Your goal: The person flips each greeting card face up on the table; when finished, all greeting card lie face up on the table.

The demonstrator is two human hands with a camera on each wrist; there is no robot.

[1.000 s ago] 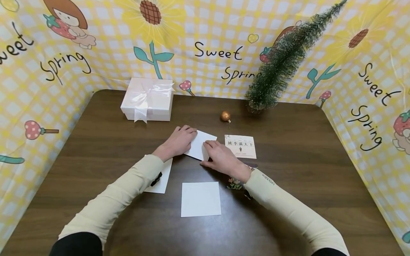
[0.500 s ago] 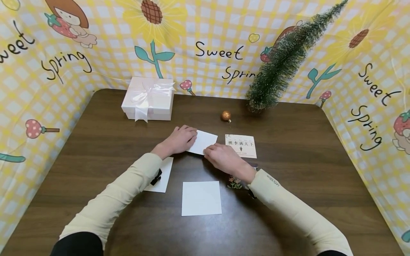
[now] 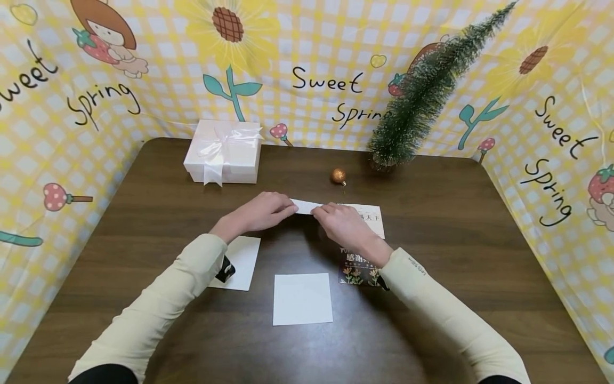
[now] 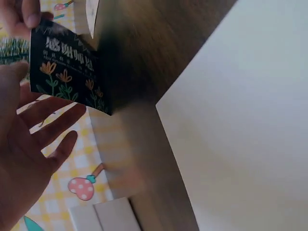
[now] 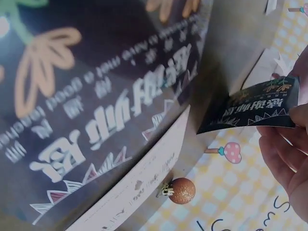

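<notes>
A greeting card (image 3: 304,207) is held up between both hands, its white side facing the head view and foreshortened to a narrow strip. In the left wrist view, the other side of this greeting card (image 4: 62,72) is black with orange flowers and white lettering; it bends slightly. My left hand (image 3: 259,214) pinches the left edge, thumb on one face and fingers behind. At the opposite edge my right hand (image 3: 346,226) pinches the card. A matching black card (image 3: 354,269) lies below the right wrist, partly covered by the arm. The right hand overlaps a cream lettered card (image 3: 373,216).
Two white cards lie nearer: one white card (image 3: 303,300) in the middle, another white card (image 3: 245,262) partly under the left forearm. Behind stand a ribboned white box (image 3: 223,152), a gold bauble (image 3: 338,176) and a small tinsel tree (image 3: 412,112) on the table (image 3: 451,229).
The card has risen and tilted, its white face narrowing from a full square to a strip. My right hand has moved from its near edge to its right edge; more of the black card shows.
</notes>
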